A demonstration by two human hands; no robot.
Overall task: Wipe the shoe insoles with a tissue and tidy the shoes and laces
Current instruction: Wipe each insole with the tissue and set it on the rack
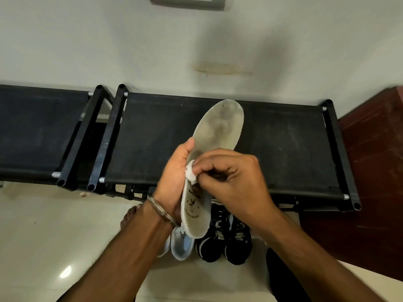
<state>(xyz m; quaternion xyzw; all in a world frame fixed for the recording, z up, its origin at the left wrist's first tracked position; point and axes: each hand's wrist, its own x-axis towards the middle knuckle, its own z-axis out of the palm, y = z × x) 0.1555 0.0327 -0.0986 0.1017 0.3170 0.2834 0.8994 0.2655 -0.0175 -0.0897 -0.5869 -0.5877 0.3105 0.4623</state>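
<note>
Head view. Landmark: black shoe rack, fabric top shelf, standing against a pale wall.

Insole: one, off-white, long, held in the air over the front edge of the rack, toe end pointing up and away over the rack's shelf, heel end down toward the floor. Toe area shows grey smudges; heel area carries a brown printed logo, partly worn.

Tissue: small white wad, pressed against the left edge of the insole near its middle, in front of the rack.

Left hand: fingers curled round the insole from its left side and behind, thumb up along the edge; gripping it. A metal bangle sits on the wrist.

Right hand: fingers bent, fingertips and thumb pinching the tissue and bearing it onto the insole face.

Dark shoes: a pair, navy with white trim and laces, on the floor just in front of the rack, toes toward the viewer.

Light shoe: white-blue, on the floor just left of the dark pair, partly hidden by the insole and left wrist.

Second rack: same make, just left of the landmark.
</note>
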